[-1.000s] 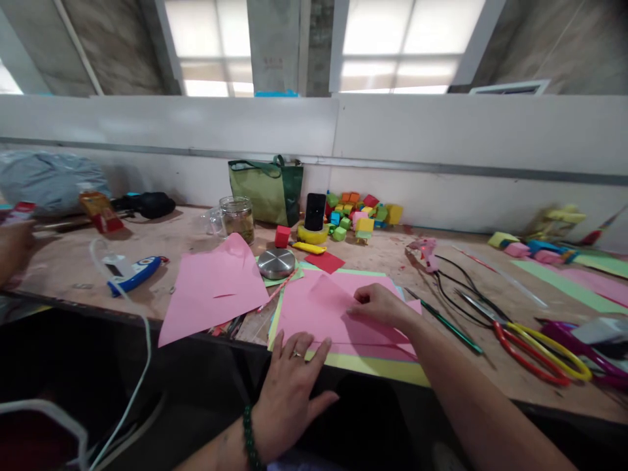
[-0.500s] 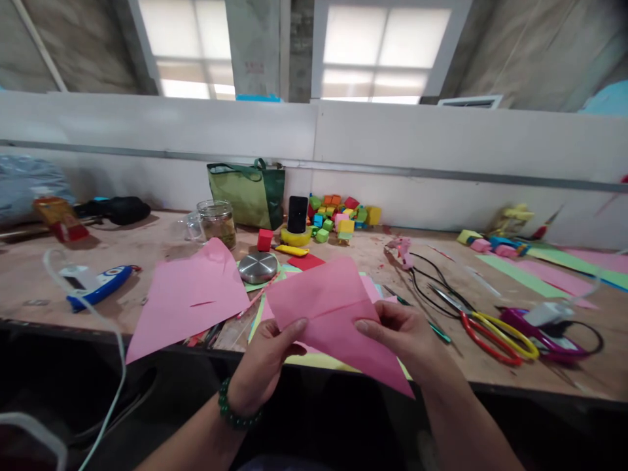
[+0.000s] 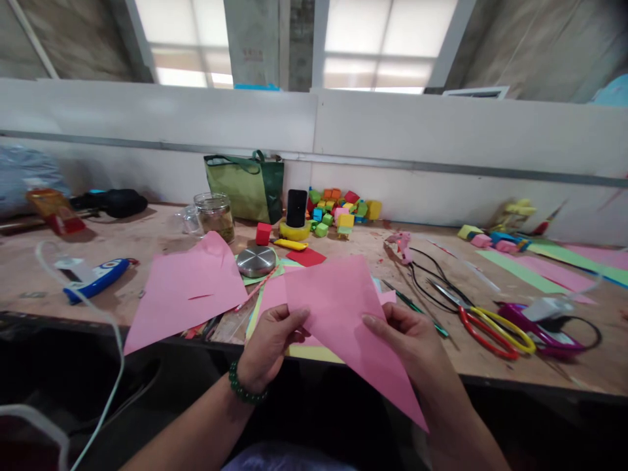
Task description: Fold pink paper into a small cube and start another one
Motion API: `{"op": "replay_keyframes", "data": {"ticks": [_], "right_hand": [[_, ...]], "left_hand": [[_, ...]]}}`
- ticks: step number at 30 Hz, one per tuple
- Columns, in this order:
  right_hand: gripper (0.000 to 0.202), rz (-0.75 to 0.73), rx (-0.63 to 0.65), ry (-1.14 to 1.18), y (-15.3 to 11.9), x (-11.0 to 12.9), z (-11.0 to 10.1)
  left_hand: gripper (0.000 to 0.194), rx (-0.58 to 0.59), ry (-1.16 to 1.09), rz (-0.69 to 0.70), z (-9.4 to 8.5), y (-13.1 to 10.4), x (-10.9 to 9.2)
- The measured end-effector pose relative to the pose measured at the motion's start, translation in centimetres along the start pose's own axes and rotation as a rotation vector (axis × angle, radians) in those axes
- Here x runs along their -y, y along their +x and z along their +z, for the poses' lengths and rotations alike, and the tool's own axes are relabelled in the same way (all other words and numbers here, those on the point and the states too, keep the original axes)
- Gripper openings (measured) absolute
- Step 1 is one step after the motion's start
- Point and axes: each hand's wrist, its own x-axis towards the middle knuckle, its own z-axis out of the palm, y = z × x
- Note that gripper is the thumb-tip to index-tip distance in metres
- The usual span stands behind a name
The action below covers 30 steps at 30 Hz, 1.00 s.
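Observation:
A sheet of pink paper [image 3: 338, 294] is held up between both hands over the table's front edge. My left hand [image 3: 275, 340], with a green bead bracelet at the wrist, pinches its left edge between thumb and fingers. On the right side, my right hand [image 3: 402, 333] grips it with the thumb on top and the fingers behind. One corner of the sheet hangs down below the right thumb. Beneath it lies a stack of coloured paper [image 3: 314, 353]. Another pink sheet [image 3: 186, 281] with a short slit rests to the left.
Scissors [image 3: 485, 327] with red and yellow handles lie right, beside a pink glue gun [image 3: 403, 247] and its black cord. A round metal tin [image 3: 256, 260], a yellow cutter [image 3: 290, 244], a glass jar [image 3: 216, 219] and small coloured paper cubes [image 3: 343, 212] stand behind.
The pink sheet now looks flatter; the crease across it no longer shows. Its lower right corner hangs lower. Both hands keep their hold, and the view has tilted slightly.

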Motion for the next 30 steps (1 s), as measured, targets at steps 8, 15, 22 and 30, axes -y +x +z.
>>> {"op": "replay_keyframes", "data": {"ticks": [8,15,22,30], "right_hand": [[0.033,0.059,-0.05,0.099,0.0,-1.1,-0.3],[0.034,-0.026,-0.104,0.059,0.5,-1.2,0.6],[0.033,-0.063,-0.079,0.042,1.1,-1.9,0.7],[0.037,0.057,0.279,-0.083,-0.2,-1.4,-0.2]], "left_hand": [[0.024,-0.031,-0.038,0.112,0.8,0.2,-0.4],[0.04,0.133,0.094,-0.1,1.7,0.3,0.1],[0.037,0.188,0.178,-0.113,2.6,0.1,0.8],[0.032,-0.032,0.04,0.041,1.9,0.7,0.9]]}}
